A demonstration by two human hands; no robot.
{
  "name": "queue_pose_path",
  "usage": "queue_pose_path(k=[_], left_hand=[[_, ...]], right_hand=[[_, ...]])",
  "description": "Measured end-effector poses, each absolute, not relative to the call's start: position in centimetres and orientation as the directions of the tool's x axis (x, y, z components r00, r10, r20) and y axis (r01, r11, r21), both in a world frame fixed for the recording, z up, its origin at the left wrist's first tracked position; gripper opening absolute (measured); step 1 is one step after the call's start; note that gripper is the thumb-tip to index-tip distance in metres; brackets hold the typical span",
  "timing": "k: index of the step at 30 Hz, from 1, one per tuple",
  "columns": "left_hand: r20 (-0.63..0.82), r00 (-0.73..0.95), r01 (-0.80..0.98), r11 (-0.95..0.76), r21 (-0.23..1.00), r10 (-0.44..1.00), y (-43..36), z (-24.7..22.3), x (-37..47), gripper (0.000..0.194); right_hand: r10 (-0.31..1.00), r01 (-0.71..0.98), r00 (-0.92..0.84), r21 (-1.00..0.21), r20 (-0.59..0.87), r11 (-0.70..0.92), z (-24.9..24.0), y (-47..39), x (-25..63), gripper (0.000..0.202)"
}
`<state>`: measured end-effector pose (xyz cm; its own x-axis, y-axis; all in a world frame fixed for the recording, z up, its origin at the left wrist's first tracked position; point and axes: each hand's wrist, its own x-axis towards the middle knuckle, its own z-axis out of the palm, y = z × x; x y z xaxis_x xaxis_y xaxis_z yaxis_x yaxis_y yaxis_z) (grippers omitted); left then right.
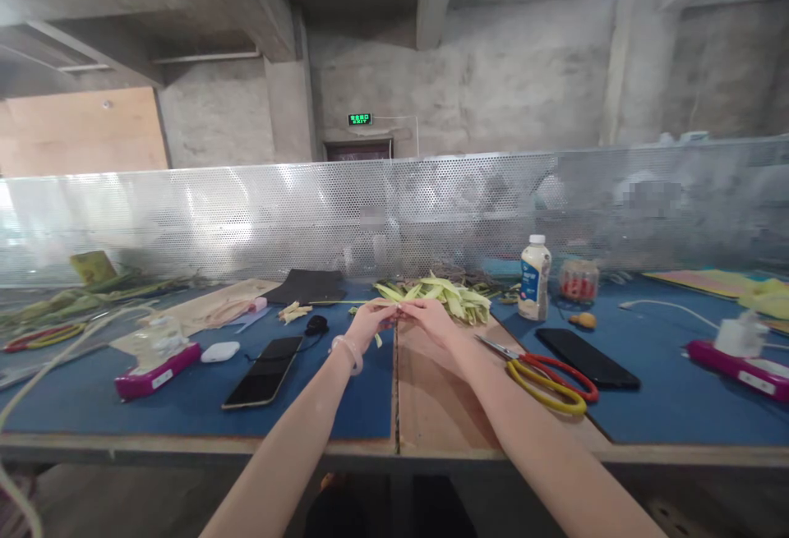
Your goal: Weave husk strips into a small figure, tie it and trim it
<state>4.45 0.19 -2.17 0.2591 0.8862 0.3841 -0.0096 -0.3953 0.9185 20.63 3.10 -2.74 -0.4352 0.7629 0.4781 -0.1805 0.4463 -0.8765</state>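
Here, fingertips meet above a workbench [431,419] as the left hand [368,320] pinches a thin green strip [333,302] trailing leftward; whether the right hand [431,320] grips it too, one cannot tell. Pale leaves [456,301] lie just beyond, scissors [523,356] beside the right forearm.

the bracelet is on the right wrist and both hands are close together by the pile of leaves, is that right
Not quite: the head view shows the bracelet on the wrist of the left hand, with the right hand close to it by the leaves.
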Motion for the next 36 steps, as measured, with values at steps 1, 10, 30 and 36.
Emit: queue_pose_path(k=[1, 10, 30, 36], left_hand=[[0.385, 0.254, -0.006, -0.397, 0.918, 0.887, 0.2, -2.2, 4.4, 0.024], [0.388, 0.214, 0.032, -0.403, 0.915, 0.897, -0.2, -2.1, 4.6, 0.024], [0.379, 0.294, 0.267, -0.456, 0.849, 0.878, -0.3, -0.8, 3.8, 0.020], [0.341, 0.309, 0.322, -0.435, 0.841, 0.888, -0.1, -0.5, 3.1, 0.021]], right_hand=[[0.763, -0.175, -0.436, -0.877, 0.477, 0.448, -2.8, 3.2, 20.6, 0.021], [0.770, -0.115, -0.423, -0.871, 0.477, 0.477, -2.8, 3.2, 20.8, 0.023], [0.791, 0.257, -0.413, -0.776, 0.451, 0.576, -1.3, 2.0, 22.3, 0.028], [0.759, 0.338, -0.473, -0.704, 0.447, 0.625, -0.3, 1.1, 22.6, 0.030]])
